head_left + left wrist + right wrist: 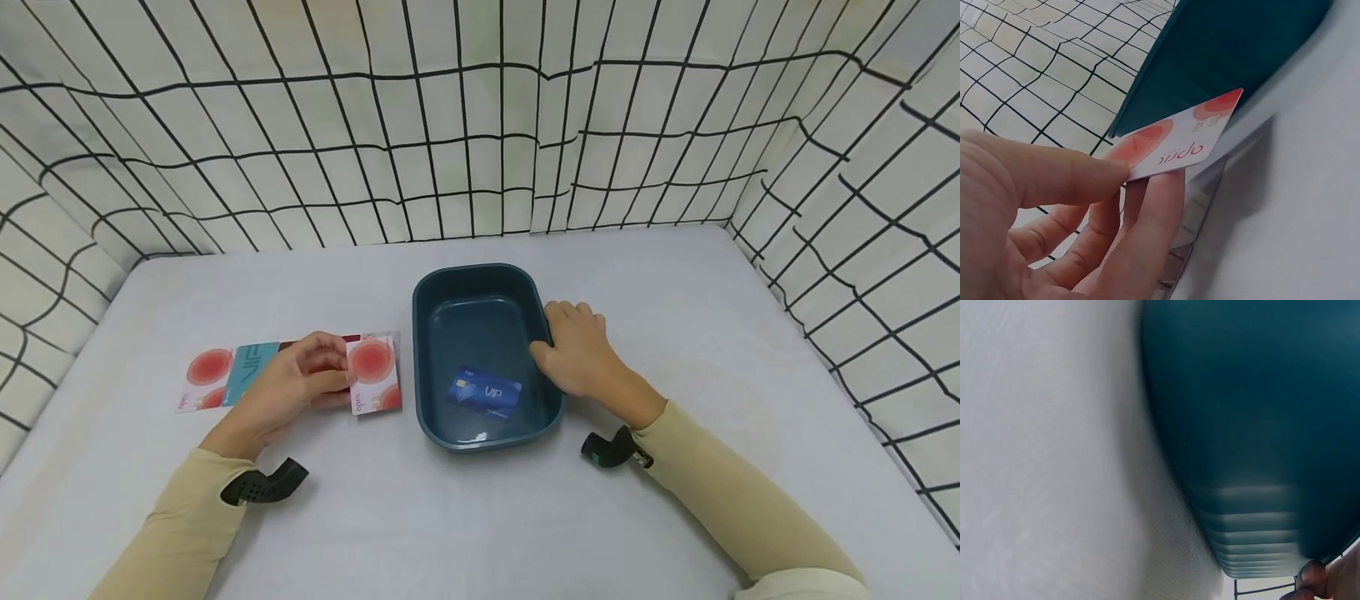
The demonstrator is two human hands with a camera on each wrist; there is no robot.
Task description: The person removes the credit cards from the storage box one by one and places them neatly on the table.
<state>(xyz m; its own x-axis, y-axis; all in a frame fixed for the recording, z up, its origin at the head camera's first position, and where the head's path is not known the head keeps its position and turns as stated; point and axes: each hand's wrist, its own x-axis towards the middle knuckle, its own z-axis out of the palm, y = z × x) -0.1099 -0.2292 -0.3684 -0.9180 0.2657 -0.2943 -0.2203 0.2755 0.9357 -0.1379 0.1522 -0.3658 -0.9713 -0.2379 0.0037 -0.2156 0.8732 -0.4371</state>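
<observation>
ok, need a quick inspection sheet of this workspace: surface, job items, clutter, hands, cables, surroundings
Surface: pale grey table, flat.
Job's things: dark teal tray holds a blue VIP card; white-and-red card lifted off the table beside the tray; more cards in a row on the table.
Clutter: nothing seen.
Grippers: left hand pinches the white-and-red card between thumb and fingers; right hand rests on the tray's right rim, its grip hard to tell.
Cables: nothing seen; a black device at each wrist.
Surroundings: white curtain with black grid on three sides.
</observation>
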